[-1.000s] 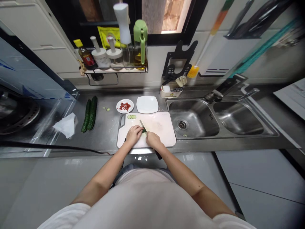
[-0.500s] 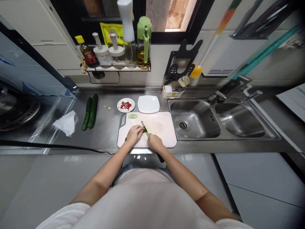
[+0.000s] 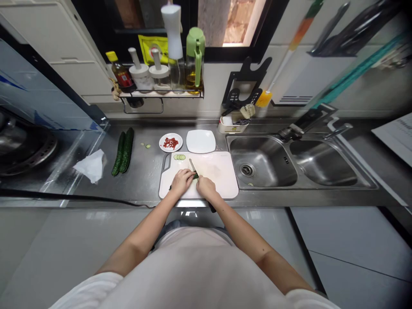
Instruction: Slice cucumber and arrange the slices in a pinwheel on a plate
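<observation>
At frame centre, the left hand [image 3: 181, 182] holds a cucumber [image 3: 196, 175], fingers [image 3: 188, 173] close to the knife [image 3: 193, 166] the right hand [image 3: 206, 188] grasps; a slip could cut them.

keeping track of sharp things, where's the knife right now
In the head view, the knife is in the right hand, its blade over the middle of the cutting board, beside the left hand and cucumber piece.

There are two whole dark-green cucumbers [image 3: 128, 150], three round pale-green cucumber slices [image 3: 182, 157], one black-handled metal knife [image 3: 194, 168], one white rectangular cutting board [image 3: 222, 171], one round white plate [image 3: 161, 142], one squarish white plate [image 3: 201, 141], two stainless-steel sink basins [image 3: 270, 159], two white-lidded jars [image 3: 141, 77], and one green-capped glass jug [image 3: 195, 51].
</observation>
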Demonstrator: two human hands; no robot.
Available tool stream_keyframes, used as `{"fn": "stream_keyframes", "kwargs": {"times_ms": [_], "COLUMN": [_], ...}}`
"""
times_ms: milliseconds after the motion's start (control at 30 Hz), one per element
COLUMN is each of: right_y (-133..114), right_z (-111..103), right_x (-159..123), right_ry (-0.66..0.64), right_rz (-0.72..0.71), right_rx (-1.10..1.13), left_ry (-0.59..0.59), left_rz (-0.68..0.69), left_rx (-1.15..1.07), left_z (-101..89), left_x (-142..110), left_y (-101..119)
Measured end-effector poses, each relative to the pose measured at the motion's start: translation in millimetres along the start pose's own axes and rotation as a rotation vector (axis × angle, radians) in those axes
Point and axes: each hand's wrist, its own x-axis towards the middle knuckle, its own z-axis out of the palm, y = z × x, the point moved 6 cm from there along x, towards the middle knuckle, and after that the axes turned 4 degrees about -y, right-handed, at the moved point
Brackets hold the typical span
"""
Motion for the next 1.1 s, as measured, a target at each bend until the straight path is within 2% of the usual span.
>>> {"fn": "stream_keyframes", "kwargs": {"times_ms": [200,533,733,967,1100], "right_y": [3.4,22.3,16.6,3.6,2.6], "right_z": [3.6,22.3,19.1,4.0,2.8], "right_x": [-9.7,-33.1,-25.1,-8.9,-5.5], "right_ry": [-0.024,-0.061,-0.032,-0.053,-0.058], "right_rz": [0.031,0.054,0.043,0.040,0.036], "right_rx": [-0.026,-0.056,-0.041,-0.030,-0.025], "left_ry": [0.004,0.017,0.010,0.008,0.007], "left_rz": [-0.012,-0.018,-0.017,-0.012,-0.011], "left_rx": [-0.003,-0.004,-0.003,0.000,0.004], "left_z": [-0.4,0.3,0.6,3.1,2.6], "left_x": [-0.6,-1.4,-1.1,-0.7,-0.4], "left_y": [-0.6,-1.3,-1.0,-3.5,-3.4]}}
